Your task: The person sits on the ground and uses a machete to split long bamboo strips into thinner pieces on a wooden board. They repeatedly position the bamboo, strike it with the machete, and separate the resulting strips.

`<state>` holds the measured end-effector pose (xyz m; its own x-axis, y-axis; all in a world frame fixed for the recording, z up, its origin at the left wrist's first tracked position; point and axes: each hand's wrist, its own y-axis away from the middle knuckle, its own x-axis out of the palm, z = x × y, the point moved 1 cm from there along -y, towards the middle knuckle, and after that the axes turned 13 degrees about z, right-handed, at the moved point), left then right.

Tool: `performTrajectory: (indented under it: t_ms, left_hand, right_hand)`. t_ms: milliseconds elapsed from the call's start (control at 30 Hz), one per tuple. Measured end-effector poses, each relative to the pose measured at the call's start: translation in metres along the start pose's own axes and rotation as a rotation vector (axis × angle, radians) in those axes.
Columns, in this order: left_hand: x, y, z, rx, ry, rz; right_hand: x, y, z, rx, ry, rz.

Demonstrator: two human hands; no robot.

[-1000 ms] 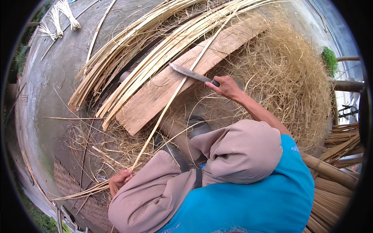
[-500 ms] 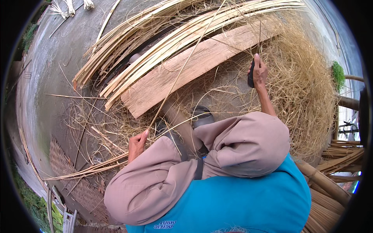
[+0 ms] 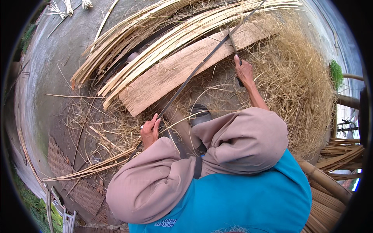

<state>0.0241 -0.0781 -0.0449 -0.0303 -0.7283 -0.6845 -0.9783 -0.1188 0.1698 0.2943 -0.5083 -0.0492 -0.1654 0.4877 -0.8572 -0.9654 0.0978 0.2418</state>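
My left hand (image 3: 150, 131), above my left knee, is closed on a long dark bamboo strip (image 3: 188, 78). The strip slants up and to the right across the wooden board (image 3: 155, 85), and its lower end passes behind my left hand toward the floor. My right hand (image 3: 244, 72) grips the dark handle of a knife, over the edge of the shavings. The knife blade (image 3: 232, 42) points up and away and crosses the dark strip above the board; whether they touch, I cannot tell.
Beyond the board lie pale split strips (image 3: 194, 31) in a long bundle. A big heap of curly shavings (image 3: 307, 89) fills the right side. More strips (image 3: 89, 169) lie at my left, by a woven mat (image 3: 74, 186). A bamboo pole (image 3: 324, 180) is at lower right.
A pale strip was in my left hand; now a dark strip, or a dark side, shows there. My left hand moved up and right. The right hand and knife moved left, the blade tilting left.
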Motion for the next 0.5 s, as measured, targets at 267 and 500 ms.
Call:
performTrajectory:
  t_ms: [267, 500]
  left_hand:
    - [-0.025, -0.032, -0.029, 0.06, -0.025, 0.071]
    - [-0.063, -0.025, -0.015, -0.131, 0.094, 0.267]
  right_hand:
    - [0.07, 0.155, 0.083, -0.673, -0.06, 0.263]
    - [0.017, 0.055, 0.044, -0.113, -0.148, 0.103]
